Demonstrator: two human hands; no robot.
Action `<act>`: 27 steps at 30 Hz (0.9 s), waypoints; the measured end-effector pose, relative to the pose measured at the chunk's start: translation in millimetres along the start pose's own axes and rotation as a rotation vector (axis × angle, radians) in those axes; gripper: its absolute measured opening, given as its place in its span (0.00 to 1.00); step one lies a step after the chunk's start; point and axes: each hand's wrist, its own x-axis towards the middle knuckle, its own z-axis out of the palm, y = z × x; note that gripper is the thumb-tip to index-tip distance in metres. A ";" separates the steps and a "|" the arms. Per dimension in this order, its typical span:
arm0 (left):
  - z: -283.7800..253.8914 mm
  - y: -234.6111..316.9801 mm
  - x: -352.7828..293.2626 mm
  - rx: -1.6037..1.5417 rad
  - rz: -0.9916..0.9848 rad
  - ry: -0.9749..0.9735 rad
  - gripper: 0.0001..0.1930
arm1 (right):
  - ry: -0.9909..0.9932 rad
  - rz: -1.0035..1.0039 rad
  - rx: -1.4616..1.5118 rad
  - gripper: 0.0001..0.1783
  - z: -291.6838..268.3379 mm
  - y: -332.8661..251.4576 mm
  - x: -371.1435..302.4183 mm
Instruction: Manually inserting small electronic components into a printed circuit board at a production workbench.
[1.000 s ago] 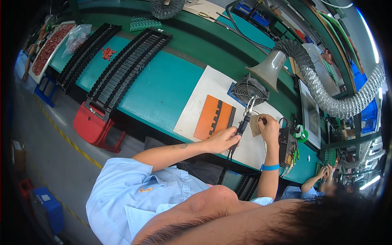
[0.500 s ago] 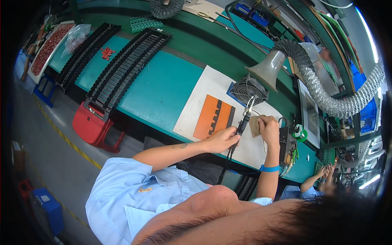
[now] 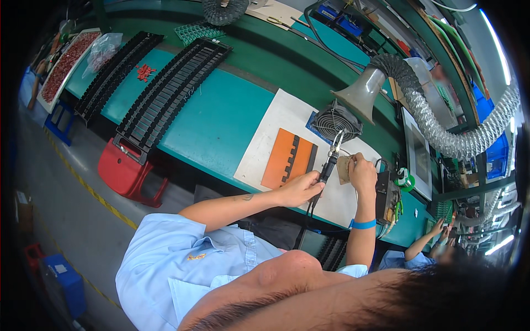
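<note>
My left hand (image 3: pixel 303 189) is wrapped round the black handle of a two-pronged soldering iron (image 3: pixel 331 163). The iron's two bright metal prongs point away from me, in front of a round fan with a wire guard (image 3: pixel 337 124). My right hand (image 3: pixel 362 172) pinches the edge of a flat brownish piece (image 3: pixel 344 170), probably a cleaning sponge, just right of the iron; what else the fingers cover is hidden. A blue band circles my right wrist. Left of the iron, an orange board with black strips (image 3: pixel 287 160) lies on a white sheet (image 3: pixel 251 163).
A grey extractor hood (image 3: pixel 361 94) on a ribbed hose hangs above the fan. A dark box (image 3: pixel 386 196) and a green-rimmed spool (image 3: pixel 406 180) stand right of my right hand. Long black racks (image 3: pixel 174 94) and red parts (image 3: pixel 145 72) lie left. Another person's hands work far right.
My right hand has shifted slightly, its fingers curling lower at the brownish piece. My left hand and the iron stay put. At far right, the other person's hands have moved.
</note>
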 end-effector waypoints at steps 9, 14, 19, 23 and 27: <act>0.4 -0.5 -0.2 -0.001 0.008 0.008 0.09 | 0.038 -0.009 0.127 0.13 21.0 17.8 6.7; -0.6 0.0 -0.6 0.039 -0.007 -0.013 0.09 | 0.013 -0.022 0.148 0.16 16.0 16.1 8.0; 1.1 -1.6 -0.6 -0.034 0.007 0.017 0.10 | -0.053 0.060 0.068 0.16 14.1 7.4 11.3; 0.2 1.5 -0.6 0.016 0.009 0.019 0.10 | -0.068 0.094 0.092 0.16 0.4 -0.3 7.6; 1.1 6.2 -1.4 0.015 0.027 0.008 0.10 | -0.070 0.047 0.125 0.15 9.5 13.6 10.7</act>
